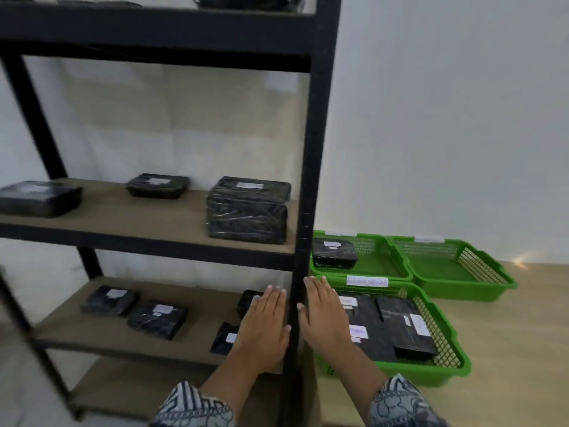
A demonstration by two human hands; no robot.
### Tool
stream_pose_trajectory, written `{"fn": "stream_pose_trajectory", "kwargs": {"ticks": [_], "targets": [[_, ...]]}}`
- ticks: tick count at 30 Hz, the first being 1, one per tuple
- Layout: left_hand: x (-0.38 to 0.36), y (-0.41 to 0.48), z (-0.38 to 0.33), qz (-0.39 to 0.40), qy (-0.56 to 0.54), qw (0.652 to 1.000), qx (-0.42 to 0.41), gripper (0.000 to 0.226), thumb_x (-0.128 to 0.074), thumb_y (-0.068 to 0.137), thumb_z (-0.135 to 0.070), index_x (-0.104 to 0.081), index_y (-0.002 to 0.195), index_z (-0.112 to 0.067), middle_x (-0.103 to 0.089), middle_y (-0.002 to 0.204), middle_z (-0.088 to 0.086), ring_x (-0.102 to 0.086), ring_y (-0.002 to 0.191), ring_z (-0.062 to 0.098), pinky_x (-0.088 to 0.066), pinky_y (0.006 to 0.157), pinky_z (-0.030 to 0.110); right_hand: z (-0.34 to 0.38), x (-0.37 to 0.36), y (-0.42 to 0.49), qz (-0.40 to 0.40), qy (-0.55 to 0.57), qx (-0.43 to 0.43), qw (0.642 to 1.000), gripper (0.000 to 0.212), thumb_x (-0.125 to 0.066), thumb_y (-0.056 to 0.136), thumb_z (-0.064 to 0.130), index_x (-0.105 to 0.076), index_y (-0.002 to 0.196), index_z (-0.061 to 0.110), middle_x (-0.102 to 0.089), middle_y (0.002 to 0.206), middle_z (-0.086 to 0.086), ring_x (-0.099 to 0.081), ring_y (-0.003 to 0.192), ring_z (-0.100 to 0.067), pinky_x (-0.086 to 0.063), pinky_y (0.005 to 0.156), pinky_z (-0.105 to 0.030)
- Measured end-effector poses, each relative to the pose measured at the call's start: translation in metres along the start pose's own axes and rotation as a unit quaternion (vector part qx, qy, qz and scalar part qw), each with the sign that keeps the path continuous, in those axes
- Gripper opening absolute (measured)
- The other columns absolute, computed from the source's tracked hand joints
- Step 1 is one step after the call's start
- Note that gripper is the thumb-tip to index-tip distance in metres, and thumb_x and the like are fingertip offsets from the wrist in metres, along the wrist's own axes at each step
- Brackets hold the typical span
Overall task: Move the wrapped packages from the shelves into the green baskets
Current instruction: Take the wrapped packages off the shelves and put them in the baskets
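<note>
Wrapped packages (248,209) still fill your shelves (147,220), several lie in two green baskets (443,369), one stands bare, and both hands (264,322) are flat, empty.

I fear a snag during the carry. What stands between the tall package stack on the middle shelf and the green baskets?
The shelf unit's black corner post stands right beside the tall stack, between it and the green baskets on the floor. The stack must come out of the front first; nothing else visibly blocks it.

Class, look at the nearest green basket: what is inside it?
The nearest green basket holds several flat black wrapped packages with white labels, overlapping. The right hand covers its left part, so the count is unclear.
</note>
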State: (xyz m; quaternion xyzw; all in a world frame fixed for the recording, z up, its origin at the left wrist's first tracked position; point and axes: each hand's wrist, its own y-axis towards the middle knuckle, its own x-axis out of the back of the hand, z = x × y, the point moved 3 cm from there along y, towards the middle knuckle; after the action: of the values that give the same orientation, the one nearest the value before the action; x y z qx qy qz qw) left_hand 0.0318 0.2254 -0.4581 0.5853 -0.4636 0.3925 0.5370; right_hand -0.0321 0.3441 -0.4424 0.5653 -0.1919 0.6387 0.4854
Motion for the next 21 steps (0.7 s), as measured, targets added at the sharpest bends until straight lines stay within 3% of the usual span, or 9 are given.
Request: {"fn": "stream_pose_trajectory", "kwargs": {"ticks": [3, 6, 10, 14, 21], "targets": [[0.021, -0.018, 0.037, -0.021, 0.033, 0.998, 0.052, 0.078, 0.001, 0.081, -0.047, -0.005, 0.147, -0.007, -0.002, 0.156, 0.01, 0.005, 0.142, 0.021, 0.008, 0.11, 0.036, 0.049, -0.002, 0.006, -0.013, 0.006, 0.059, 0.998, 0.066, -0.021, 0.087, 0.041, -0.042, 0.14, 0.008, -0.044, 0.146, -0.01, -0.032, 0.141, -0.028, -0.026, 0.115, -0.044], [0.048, -0.035, 0.073, -0.054, 0.048, 0.991, 0.116, 0.066, -0.02, 0.092, -0.042, -0.018, 0.145, -0.003, -0.02, 0.153, 0.016, -0.014, 0.141, 0.026, -0.006, 0.111, 0.039, 0.097, -0.002, 0.017, -0.02, 0.022, 0.124, 0.992, 0.061, -0.026, 0.089, 0.038, -0.042, 0.141, 0.01, -0.045, 0.146, -0.01, -0.031, 0.142, -0.026, -0.024, 0.115, -0.044], [0.077, -0.051, 0.121, -0.058, 0.055, 0.982, 0.169, 0.064, -0.026, 0.099, -0.036, 0.003, 0.147, -0.006, 0.012, 0.151, 0.003, 0.006, 0.143, 0.022, 0.003, 0.114, 0.035, 0.155, -0.004, 0.038, -0.001, 0.041, 0.189, 0.981, 0.057, -0.034, 0.094, 0.033, -0.03, 0.147, 0.012, -0.031, 0.154, -0.007, -0.018, 0.146, -0.023, -0.011, 0.119, -0.039], [0.097, -0.058, 0.173, -0.08, 0.081, 0.975, 0.193, 0.067, -0.011, 0.092, -0.042, -0.001, 0.148, -0.006, 0.0, 0.157, 0.011, 0.004, 0.143, 0.022, 0.005, 0.111, 0.033, 0.204, -0.013, 0.067, -0.026, 0.055, 0.226, 0.972, 0.058, -0.035, 0.091, 0.032, -0.033, 0.145, 0.011, -0.034, 0.152, -0.01, -0.021, 0.145, -0.024, -0.009, 0.117, -0.035], [0.12, -0.036, 0.255, -0.1, 0.11, 0.968, 0.203, 0.063, -0.022, 0.097, -0.04, -0.003, 0.148, -0.008, -0.003, 0.157, 0.009, 0.004, 0.143, 0.02, 0.004, 0.113, 0.034, 0.262, -0.037, 0.132, -0.027, 0.076, 0.242, 0.967, 0.056, -0.036, 0.098, 0.034, -0.026, 0.148, 0.013, -0.026, 0.156, -0.007, -0.013, 0.147, -0.022, -0.006, 0.119, -0.037]]}}
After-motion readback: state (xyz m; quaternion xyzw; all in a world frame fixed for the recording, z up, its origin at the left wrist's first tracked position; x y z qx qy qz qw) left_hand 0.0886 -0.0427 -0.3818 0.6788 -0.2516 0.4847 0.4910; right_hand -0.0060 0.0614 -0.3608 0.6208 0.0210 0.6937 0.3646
